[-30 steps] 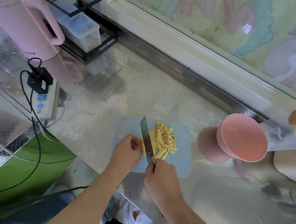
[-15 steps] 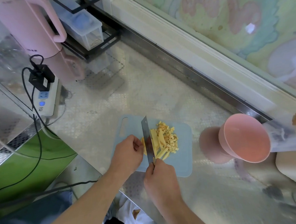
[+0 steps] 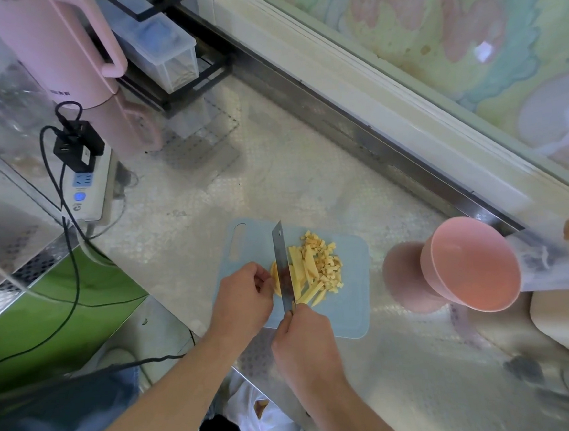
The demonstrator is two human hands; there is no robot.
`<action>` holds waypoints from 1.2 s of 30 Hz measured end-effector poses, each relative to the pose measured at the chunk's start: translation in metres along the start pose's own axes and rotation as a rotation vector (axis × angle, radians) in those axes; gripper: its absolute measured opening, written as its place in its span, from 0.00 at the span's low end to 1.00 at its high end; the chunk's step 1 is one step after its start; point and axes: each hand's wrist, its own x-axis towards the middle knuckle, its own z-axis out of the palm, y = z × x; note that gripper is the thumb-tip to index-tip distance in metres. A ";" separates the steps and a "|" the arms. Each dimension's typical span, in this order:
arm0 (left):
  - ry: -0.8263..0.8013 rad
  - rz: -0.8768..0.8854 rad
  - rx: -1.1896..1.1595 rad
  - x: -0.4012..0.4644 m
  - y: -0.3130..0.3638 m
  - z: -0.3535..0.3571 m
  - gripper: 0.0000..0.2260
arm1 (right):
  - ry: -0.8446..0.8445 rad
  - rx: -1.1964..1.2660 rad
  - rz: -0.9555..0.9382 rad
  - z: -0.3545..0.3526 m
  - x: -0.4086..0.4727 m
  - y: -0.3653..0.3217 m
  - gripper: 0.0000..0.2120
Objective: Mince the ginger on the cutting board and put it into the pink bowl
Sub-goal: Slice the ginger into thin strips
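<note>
Right hand gripping knife upright on blue board, left hand curled, pinching ginger — part strips, part dice — pink bowl to the right

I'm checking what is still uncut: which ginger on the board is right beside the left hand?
The uncut ginger slices left of the knife, against the left hand; strips and small cubes lie on the blade's right.
</note>
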 end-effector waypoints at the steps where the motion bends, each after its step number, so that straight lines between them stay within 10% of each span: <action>1: 0.008 -0.003 -0.006 -0.001 -0.001 0.000 0.05 | -0.004 -0.004 0.004 0.000 0.000 0.000 0.08; 36: 0.087 -0.039 -0.091 -0.010 -0.006 -0.014 0.09 | -0.078 -0.048 0.104 0.008 0.003 -0.012 0.04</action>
